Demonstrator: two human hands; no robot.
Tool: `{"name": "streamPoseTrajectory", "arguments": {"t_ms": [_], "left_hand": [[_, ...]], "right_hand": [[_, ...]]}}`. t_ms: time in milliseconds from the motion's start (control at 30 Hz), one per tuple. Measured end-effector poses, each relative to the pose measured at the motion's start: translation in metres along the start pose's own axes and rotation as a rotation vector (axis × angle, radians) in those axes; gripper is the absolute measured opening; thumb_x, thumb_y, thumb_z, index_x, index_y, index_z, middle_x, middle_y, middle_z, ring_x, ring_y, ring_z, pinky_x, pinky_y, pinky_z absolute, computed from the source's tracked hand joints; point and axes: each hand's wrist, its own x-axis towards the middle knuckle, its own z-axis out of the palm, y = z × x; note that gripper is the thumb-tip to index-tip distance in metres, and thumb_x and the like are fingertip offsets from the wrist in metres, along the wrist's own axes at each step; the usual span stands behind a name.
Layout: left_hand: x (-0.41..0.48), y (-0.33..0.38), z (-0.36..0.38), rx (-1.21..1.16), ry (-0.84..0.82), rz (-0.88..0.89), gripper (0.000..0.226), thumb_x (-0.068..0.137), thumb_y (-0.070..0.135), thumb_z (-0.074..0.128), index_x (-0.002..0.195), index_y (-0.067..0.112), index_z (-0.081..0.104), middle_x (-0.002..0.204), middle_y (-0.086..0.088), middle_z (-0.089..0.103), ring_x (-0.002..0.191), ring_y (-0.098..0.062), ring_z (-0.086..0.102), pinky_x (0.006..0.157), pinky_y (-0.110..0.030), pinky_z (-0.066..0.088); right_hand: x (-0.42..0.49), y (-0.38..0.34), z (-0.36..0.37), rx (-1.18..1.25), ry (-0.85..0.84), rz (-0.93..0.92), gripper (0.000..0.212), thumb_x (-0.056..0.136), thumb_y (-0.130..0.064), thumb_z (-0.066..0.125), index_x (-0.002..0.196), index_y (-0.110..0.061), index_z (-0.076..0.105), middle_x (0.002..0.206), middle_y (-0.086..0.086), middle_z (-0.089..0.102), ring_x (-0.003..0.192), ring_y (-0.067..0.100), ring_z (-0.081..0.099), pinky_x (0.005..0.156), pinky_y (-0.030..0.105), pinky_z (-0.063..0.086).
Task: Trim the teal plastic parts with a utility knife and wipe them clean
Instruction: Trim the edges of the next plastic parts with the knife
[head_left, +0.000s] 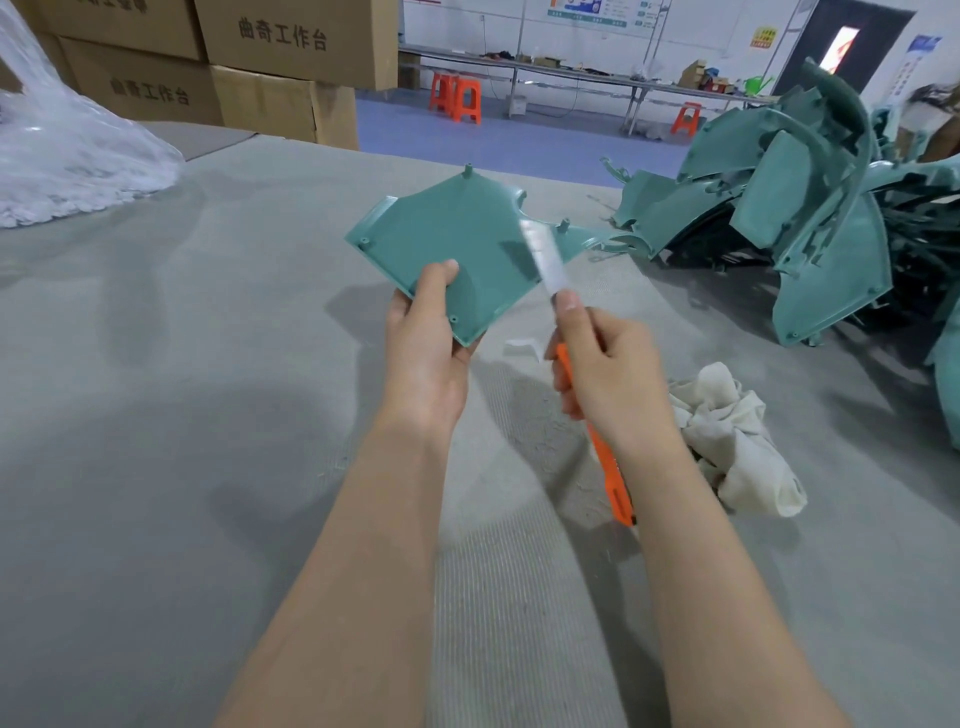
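The left hand (426, 348) holds a flat teal plastic panel (457, 234) up above the grey tabletop (208, 364). It grips the panel's near corner, with the thumb (441, 275) pressed on the upper face and the fingers curled underneath. The panel is tilted, its small pegs and screw bosses facing up.

Just to the right, the right hand (608, 374) is wrapped round an orange utility knife (610, 467). The forefinger lies along the top, and the handle's tail sticks out below the wrist. The long blade (545, 257) is extended and blurred; it lies across the panel's right edge. I cannot tell whether it touches the plastic.

A small white scrap (522, 347) lies on the tabletop below the gap between the hands. A crumpled white cloth (727, 431) lies just right of the right hand. Beyond it, further right, is a heap of teal plastic parts (810, 208). Far left of the left hand is a clear plastic bag (67, 156), with stacked cardboard boxes (291, 52) behind it.
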Motion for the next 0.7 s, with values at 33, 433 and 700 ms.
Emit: {"name": "streamPoseTrajectory", "arguments": {"t_ms": [33, 433, 700], "left_hand": [[0.000, 0.000, 0.000, -0.001, -0.006, 0.000, 0.009, 0.092, 0.013, 0.057, 0.093, 0.021, 0.058, 0.073, 0.009, 0.070, 0.063, -0.003, 0.067, 0.056, -0.018, 0.052], [0.000, 0.002, 0.001, -0.017, -0.015, -0.012, 0.010, 0.091, 0.012, 0.057, 0.093, 0.022, 0.059, 0.079, 0.008, 0.069, 0.064, -0.003, 0.066, 0.056, -0.017, 0.051], [0.001, 0.002, 0.000, -0.037, 0.001, -0.020, 0.008, 0.091, 0.011, 0.058, 0.092, 0.019, 0.059, 0.072, 0.006, 0.070, 0.060, -0.004, 0.066, 0.053, -0.017, 0.050]], "right_hand": [[0.002, 0.001, -0.004, 0.007, 0.043, 0.012, 0.050, 0.099, -0.049, 0.045, 0.063, -0.015, 0.055, 0.046, -0.006, 0.051, 0.039, 0.010, 0.047, 0.044, 0.024, 0.039], [0.003, 0.002, -0.010, -0.038, 0.096, 0.048, 0.054, 0.100, -0.050, 0.040, 0.064, -0.013, 0.054, 0.047, -0.005, 0.052, 0.040, 0.011, 0.048, 0.044, 0.024, 0.041], [0.000, 0.000, -0.007, -0.010, 0.051, 0.051, 0.054, 0.100, -0.050, 0.042, 0.066, -0.010, 0.055, 0.052, 0.000, 0.053, 0.043, 0.010, 0.048, 0.041, 0.020, 0.041]]}}
